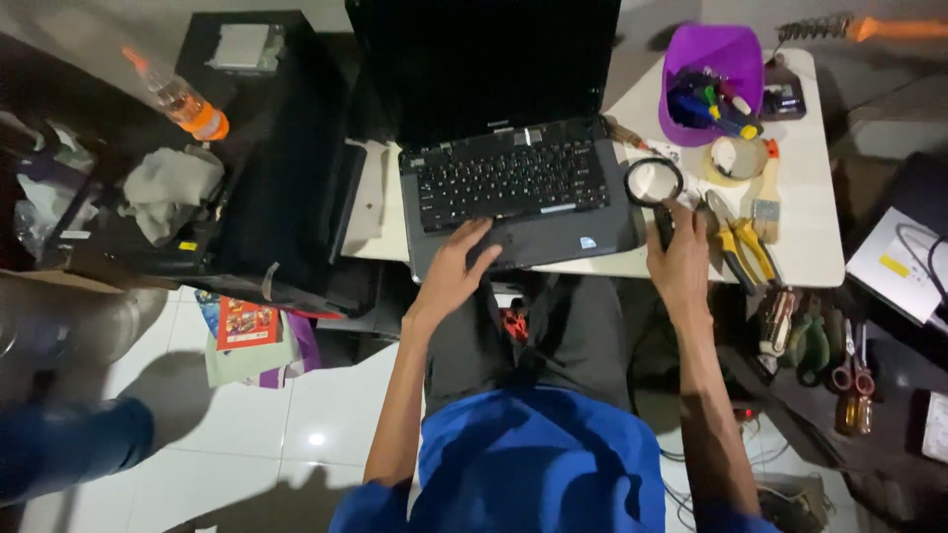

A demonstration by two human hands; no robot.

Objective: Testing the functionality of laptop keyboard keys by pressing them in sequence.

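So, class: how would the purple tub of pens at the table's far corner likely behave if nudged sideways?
The purple tub looks like light plastic, so it would probably slide easily on the smooth white table. The pens lie loose inside and would likely shift or rattle. It sits near the table's edge, so a hard push might send it off.

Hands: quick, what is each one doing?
Left hand: open, flat on the laptop.
Right hand: closed on the magnifying glass handle.
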